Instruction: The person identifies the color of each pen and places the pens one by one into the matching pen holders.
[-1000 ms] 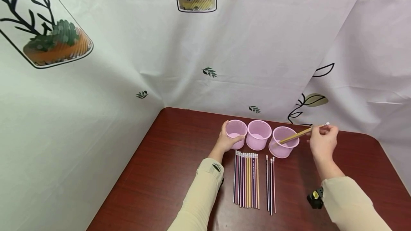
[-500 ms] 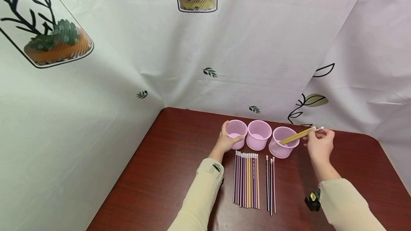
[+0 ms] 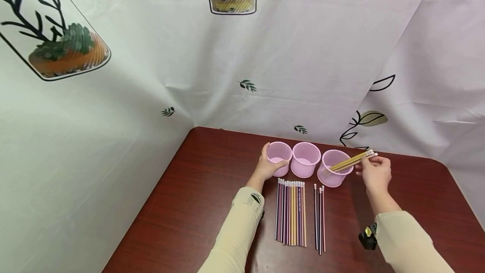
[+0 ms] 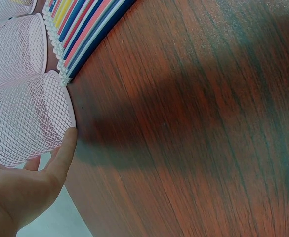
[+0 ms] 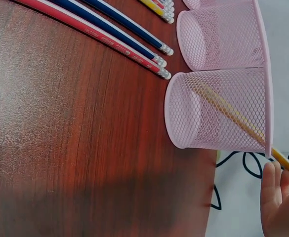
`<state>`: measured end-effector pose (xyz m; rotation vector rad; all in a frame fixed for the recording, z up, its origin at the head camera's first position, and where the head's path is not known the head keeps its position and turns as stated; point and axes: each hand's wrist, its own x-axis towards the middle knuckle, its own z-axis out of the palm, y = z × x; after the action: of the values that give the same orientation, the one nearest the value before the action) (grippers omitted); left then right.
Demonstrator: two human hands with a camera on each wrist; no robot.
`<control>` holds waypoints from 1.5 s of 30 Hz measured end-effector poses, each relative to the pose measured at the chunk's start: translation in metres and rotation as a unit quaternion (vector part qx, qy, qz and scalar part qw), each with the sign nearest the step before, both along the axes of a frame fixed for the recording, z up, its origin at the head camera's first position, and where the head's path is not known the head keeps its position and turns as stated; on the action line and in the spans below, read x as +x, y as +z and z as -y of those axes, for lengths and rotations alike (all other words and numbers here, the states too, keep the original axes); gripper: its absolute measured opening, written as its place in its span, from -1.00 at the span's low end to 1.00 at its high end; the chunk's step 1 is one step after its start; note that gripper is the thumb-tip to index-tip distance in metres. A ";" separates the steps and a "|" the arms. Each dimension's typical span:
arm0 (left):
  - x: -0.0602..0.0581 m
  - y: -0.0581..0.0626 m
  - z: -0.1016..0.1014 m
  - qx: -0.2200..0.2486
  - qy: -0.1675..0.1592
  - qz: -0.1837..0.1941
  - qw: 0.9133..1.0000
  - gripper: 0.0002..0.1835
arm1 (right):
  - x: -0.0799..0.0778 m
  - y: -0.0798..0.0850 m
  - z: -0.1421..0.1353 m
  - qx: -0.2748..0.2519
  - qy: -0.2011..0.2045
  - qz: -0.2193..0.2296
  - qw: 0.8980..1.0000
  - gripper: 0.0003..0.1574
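My left hand grips the leftmost pink mesh pencil cup, thumb and fingers on either side of its wall. In the left wrist view a finger touches this cup's edge. My right hand is at the right pink pencil cup, at the eraser ends of several yellow pencils slanting out of it. Thumb and fingers seem to pinch one yellow pencil there. The right wrist view shows the yellow pencil crossing above the fingers; the contact is outside that frame.
A middle pink cup stands between the other two. In front lies a row of striped and yellow pencils, with several dark and pink pencils to its right. Patterned white cloth hangs behind the brown table.
My right hand has moved left toward the right cup, and the yellow pencil has slid deeper in, its eraser end now near the others. My left hand stays on its cup.
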<state>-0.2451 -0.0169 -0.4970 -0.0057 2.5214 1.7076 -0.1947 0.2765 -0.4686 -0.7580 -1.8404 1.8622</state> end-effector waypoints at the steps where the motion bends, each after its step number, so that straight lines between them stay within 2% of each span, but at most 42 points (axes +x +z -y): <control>1: 0.000 0.000 0.000 0.000 0.000 0.001 1.000 0.04 | 0.002 0.004 0.003 0.005 0.001 0.006 1.000 -0.76; 4: 0.000 -0.001 0.000 0.002 0.000 0.005 1.000 0.04 | 0.007 0.014 0.011 -0.002 0.005 0.022 1.000 -0.79; 5: -0.001 -0.001 0.000 0.001 0.000 0.006 1.000 0.04 | 0.008 0.018 0.014 0.014 0.005 0.041 0.999 -0.79; 8: -0.001 -0.002 0.000 -0.001 0.000 0.008 1.000 0.04 | 0.010 0.022 0.016 0.003 0.010 0.053 0.999 -0.79; 18: -0.001 -0.001 0.000 -0.006 -0.001 0.009 1.000 0.05 | 0.009 0.021 0.014 -0.048 0.012 0.041 0.998 -0.77; 34: -0.003 -0.005 -0.002 0.001 -0.001 0.010 1.000 0.06 | 0.011 0.014 0.012 0.022 0.020 0.056 0.998 -0.76; 37: -0.003 -0.004 -0.002 -0.001 -0.002 0.010 1.000 0.05 | 0.011 0.014 0.012 0.001 -0.006 0.042 0.999 -0.70; 39: -0.002 -0.003 -0.002 -0.001 -0.003 0.011 1.000 0.05 | 0.011 0.017 0.014 -0.001 -0.048 0.022 0.999 -0.65; 41: -0.002 -0.002 -0.002 0.000 -0.005 0.011 1.000 0.05 | 0.010 0.021 0.016 -0.008 -0.094 -0.023 0.995 -0.60; 43: -0.001 -0.002 -0.001 0.003 -0.005 0.006 1.000 0.04 | 0.009 0.026 0.020 0.012 -0.125 -0.070 0.990 -0.58; 45: -0.001 -0.001 -0.001 0.004 -0.005 0.004 1.000 0.04 | 0.008 0.031 0.027 0.042 -0.123 -0.124 0.984 -0.62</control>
<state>-0.2463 -0.0164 -0.4984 0.0009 2.5057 1.7106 -0.1868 0.2493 -0.4375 -0.6571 -1.5807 1.6305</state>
